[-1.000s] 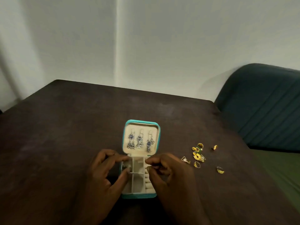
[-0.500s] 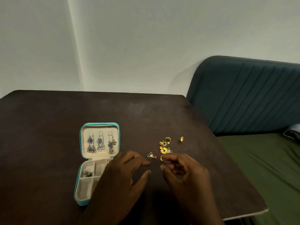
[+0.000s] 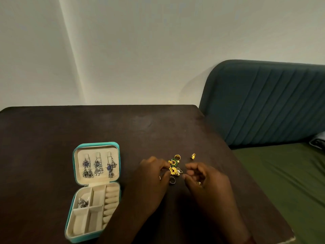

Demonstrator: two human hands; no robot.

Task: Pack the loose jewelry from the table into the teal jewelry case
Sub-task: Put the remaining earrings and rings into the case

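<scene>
Dark table (image 3: 52, 138), open teal case (image 3: 97, 143), left hand (image 3: 149, 184), right hand (image 3: 208, 184) flanking gold jewelry (image 3: 173, 166)

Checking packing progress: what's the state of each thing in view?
teal jewelry case, open, lid laid back
silver earrings, hanging in lid
silver piece, inside one compartment
gold jewelry pile, loose on the table
gold ring, loose, apart from the pile
left hand, fingertips at the pile, grip unclear
right hand, fingers curled, grip unclear

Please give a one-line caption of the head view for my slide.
Left hand and right hand at the loose gold jewelry on the table, beside the open teal jewelry case.
</scene>
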